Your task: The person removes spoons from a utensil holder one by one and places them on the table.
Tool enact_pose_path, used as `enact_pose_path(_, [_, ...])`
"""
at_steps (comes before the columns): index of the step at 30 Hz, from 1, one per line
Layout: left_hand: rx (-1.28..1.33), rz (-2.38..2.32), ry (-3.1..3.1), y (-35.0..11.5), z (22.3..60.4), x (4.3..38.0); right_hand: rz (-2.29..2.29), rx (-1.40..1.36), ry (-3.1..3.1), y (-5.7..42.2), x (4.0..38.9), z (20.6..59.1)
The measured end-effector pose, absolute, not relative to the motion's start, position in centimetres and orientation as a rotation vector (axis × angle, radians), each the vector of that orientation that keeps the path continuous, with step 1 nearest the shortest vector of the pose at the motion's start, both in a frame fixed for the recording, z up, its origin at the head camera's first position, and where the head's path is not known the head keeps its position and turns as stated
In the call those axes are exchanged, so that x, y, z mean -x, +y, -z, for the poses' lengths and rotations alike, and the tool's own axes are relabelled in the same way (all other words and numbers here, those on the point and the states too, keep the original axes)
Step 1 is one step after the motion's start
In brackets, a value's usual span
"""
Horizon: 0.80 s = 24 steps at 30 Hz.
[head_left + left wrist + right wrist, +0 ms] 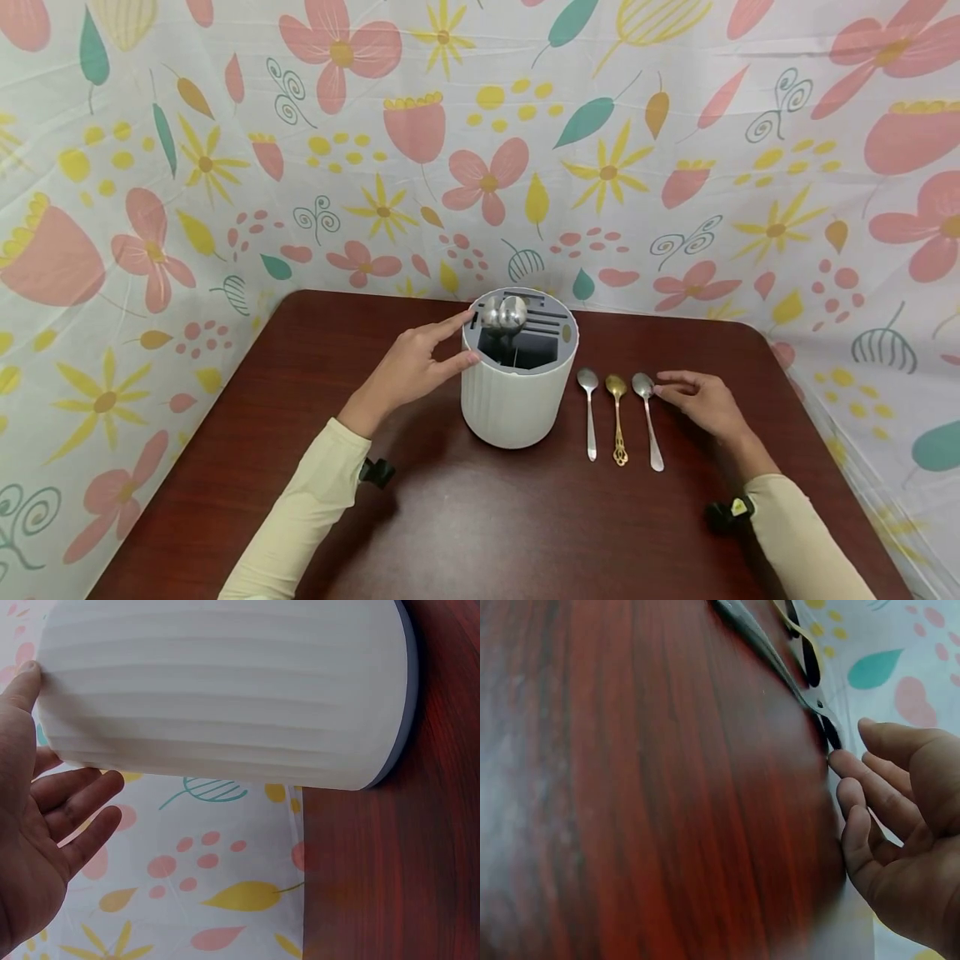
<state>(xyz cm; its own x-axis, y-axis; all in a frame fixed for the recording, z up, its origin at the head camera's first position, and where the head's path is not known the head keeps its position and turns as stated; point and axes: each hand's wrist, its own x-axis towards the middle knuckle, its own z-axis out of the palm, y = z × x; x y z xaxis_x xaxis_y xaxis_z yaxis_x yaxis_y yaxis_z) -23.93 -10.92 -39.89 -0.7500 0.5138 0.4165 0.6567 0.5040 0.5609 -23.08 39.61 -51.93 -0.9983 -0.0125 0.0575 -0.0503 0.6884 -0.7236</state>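
Note:
A white ribbed utensil holder (510, 408) with a grey slotted top stands upright on the table. Two rounded metal utensil ends (504, 314), close together, stick up from its opening; their lower parts are hidden inside. My left hand (408, 367) touches the holder's rim with fingers extended, thumb at the near side. To the right lie a silver spoon (590, 417), a gold spoon with an ornate handle (618, 421) and another silver spoon (649, 423), side by side. Beside the bowl of that last spoon is my right hand (701, 404), fingers loosely bent, thumb apart from the index finger in the right wrist view.
The dark reddish-brown wooden table (480, 525) has rounded far corners. A white cloth printed with flowers and leaves (487, 183) hangs behind it and along the sides. Dark wrist cameras (377, 472) sit on both wrists.

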Motion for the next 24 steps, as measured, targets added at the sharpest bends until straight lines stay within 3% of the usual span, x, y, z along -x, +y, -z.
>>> enact_pose_path(10, [1.023,1.088,-2.527,-11.0,39.8,24.0,-1.033,-0.223,-2.79,39.7,21.9,49.7])
enact_pose_path(24, [1.016,1.046,-2.552,-10.9,39.6,23.9,-0.953,-0.331,-2.648,36.9,20.2,42.1])
